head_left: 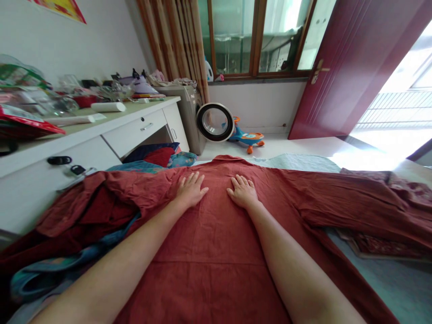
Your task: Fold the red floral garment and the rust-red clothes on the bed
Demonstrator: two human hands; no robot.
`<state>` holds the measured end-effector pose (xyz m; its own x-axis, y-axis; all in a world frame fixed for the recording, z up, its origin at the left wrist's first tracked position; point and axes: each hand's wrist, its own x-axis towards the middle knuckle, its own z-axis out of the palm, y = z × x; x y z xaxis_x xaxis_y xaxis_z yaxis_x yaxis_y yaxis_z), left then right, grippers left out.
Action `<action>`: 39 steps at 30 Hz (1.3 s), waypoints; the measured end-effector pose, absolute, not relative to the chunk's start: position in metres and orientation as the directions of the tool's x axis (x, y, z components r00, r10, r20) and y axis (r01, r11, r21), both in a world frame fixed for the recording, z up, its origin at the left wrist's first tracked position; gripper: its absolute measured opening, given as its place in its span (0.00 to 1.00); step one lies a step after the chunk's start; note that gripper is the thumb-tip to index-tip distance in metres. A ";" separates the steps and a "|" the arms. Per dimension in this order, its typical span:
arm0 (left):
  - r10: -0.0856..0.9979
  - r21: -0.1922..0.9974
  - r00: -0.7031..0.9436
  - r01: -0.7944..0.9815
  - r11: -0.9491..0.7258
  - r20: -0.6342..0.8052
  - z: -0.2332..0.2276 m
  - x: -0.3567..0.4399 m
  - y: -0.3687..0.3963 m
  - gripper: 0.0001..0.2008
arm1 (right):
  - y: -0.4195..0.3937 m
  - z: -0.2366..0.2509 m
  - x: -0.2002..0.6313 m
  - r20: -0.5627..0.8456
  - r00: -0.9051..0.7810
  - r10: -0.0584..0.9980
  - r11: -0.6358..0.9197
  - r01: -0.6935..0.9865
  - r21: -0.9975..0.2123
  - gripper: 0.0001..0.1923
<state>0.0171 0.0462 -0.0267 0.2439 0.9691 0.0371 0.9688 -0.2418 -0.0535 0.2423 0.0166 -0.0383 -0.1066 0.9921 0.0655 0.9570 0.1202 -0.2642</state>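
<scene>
A rust-red long-sleeved shirt (216,234) lies spread out in front of me, its collar at the far end. One sleeve stretches off to the right, and the other lies bunched on the left. My left hand (192,190) rests flat on the upper left of the shirt, fingers stretched. On the upper right of it, my right hand (242,191) lies palm down with its fingers apart. Neither hand holds anything. Under the shirt, a pale blue-green sheet (297,162) shows at the far edge and at the right.
Blue patterned cloth (64,261) lies at the left, and folded patterned fabric (374,243) under the right sleeve. A white desk (135,121) crowded with items stands left. Beyond are a washing machine (189,108) with its round door open, a blue-orange ride-on toy (248,136) and a red door (324,90).
</scene>
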 end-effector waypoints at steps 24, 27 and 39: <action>0.996 0.082 0.084 0.993 -0.086 0.031 -0.048 0.055 -0.007 0.39 | 0.032 -0.040 0.300 -0.015 0.330 0.944 -0.326 0.923 -0.207 0.34; 0.996 0.085 0.087 0.992 -0.089 0.033 -0.048 0.055 -0.007 0.39 | 0.031 -0.041 0.296 -0.011 0.366 0.931 -0.360 0.910 -0.207 0.33; 0.996 0.112 0.085 0.990 -0.087 0.022 -0.041 0.057 -0.011 0.40 | 0.010 -0.021 0.291 -0.049 0.198 0.979 -0.204 0.963 -0.177 0.32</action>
<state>0.0574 -0.0106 -0.0414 0.0850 0.9961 0.0223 0.9899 -0.0870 0.1123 0.2907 0.0097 -0.0215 0.1979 0.9790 -0.0489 0.9630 -0.2035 -0.1765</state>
